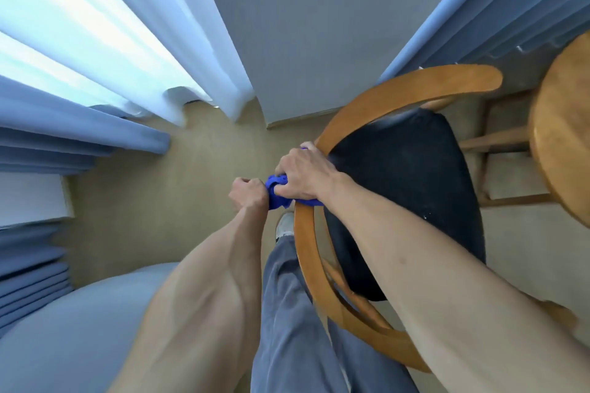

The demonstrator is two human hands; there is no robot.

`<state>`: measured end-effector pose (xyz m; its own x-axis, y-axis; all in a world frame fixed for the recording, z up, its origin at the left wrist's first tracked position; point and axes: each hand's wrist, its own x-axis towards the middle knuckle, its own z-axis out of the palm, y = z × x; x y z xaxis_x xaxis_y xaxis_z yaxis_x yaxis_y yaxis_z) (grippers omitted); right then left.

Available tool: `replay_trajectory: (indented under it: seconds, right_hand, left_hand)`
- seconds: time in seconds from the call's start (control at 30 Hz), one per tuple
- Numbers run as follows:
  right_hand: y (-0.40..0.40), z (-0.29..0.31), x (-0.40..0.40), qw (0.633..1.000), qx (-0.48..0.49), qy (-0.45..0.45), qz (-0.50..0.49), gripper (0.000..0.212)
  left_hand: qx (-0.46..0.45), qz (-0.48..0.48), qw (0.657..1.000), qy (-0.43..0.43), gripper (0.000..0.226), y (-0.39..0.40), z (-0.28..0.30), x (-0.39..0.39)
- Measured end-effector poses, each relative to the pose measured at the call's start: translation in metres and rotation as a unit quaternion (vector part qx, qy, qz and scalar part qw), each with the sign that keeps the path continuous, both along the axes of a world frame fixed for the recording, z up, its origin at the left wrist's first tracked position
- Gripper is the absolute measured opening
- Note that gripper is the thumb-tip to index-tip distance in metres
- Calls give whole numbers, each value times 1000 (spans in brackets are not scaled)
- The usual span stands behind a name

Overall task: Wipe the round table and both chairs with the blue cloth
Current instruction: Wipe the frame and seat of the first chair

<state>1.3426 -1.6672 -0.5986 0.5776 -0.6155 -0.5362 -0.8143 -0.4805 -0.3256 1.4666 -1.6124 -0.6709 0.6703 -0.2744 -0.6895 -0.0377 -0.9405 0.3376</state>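
Both fists, left hand [247,195] and right hand [303,174], around the blue cloth [277,193] (bunched crosswise) on the chair [303,233] rail.

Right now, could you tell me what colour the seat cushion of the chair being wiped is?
The seat cushion is black, with a few pale specks; the head view shows it.

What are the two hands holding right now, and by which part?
Both grip the blue cloth: the right hand presses its bunched bulk onto the chair's curved wooden backrest rail, and the left hand pinches the loose end beside it.
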Motion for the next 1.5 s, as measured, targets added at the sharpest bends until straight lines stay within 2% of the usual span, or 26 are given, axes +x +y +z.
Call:
replay_trajectory:
  seconds: [0.13, 0.23, 0.33, 0.4, 0.53, 0.6, 0.7, 0.77, 0.87, 0.97, 1.1, 1.17, 1.23, 1.33, 1.4, 1.5]
  right_hand:
    - [12, 2, -13, 991, -29, -46, -126, 17]
    - [33, 6, -12, 978, -41, -78, -189, 22]
    - [71, 14, -12, 980, -27, -110, -163, 25]
    - [101, 18, -12, 981, -60, -132, -127, 17]
    - [160, 22, -27, 969, -145, -164, -113, 26]
    - [191, 17, -33, 955, -184, -191, -132, 29]
    - [207, 14, -31, 941, -190, -196, -201, 34]
    - [195, 13, -29, 937, -187, -182, -230, 31]
    - [169, 11, -25, 936, -191, -158, -250, 27]
    - [131, 7, -15, 921, -171, -136, -324, 28]
    - [64, -10, -20, 903, -130, -124, -389, 27]
    - [37, -24, -34, 902, -138, -131, -388, 26]
    - [18, -35, -57, 896, -170, -141, -385, 24]
    - [-11, -49, -87, 892, -230, -140, -363, 22]
    - [-27, -54, -95, 890, -264, -127, -349, 20]
    - [-55, -59, -101, 872, -270, -121, -389, 18]
  left_hand:
    - [-28, 11, 999, -11, 26, 16, -2, -8]
    - [-29, 7, 999, -35, 18, 44, 2, -15]
    - [-17, 20, 999, -30, 16, 84, 13, -24]
    - [-19, 44, 999, -14, 24, 111, 21, -30]
    - [-16, 62, 998, -15, 22, 151, 37, -35]
    - [-34, 37, 999, -2, 18, 162, 44, -34]
    - [-54, 6, 996, 76, 17, 174, 43, -33]
    - [-61, 9, 992, 110, 21, 181, 39, -39]
    - [-108, 33, 989, 100, 22, 175, 42, -57]
    - [-170, 53, 979, 101, 24, 143, 46, -68]
    - [-175, 36, 980, 87, 23, 92, 39, -69]
    - [-159, 8, 984, 76, 30, 64, 33, -72]
    - [-76, -66, 993, 61, 37, 38, 30, -77]
    - [15, -124, 992, 10, 31, -3, 25, -84]
    - [22, -162, 986, -37, 24, -31, 24, -94]
    - [-24, -184, 980, -65, 23, -71, 20, -127]
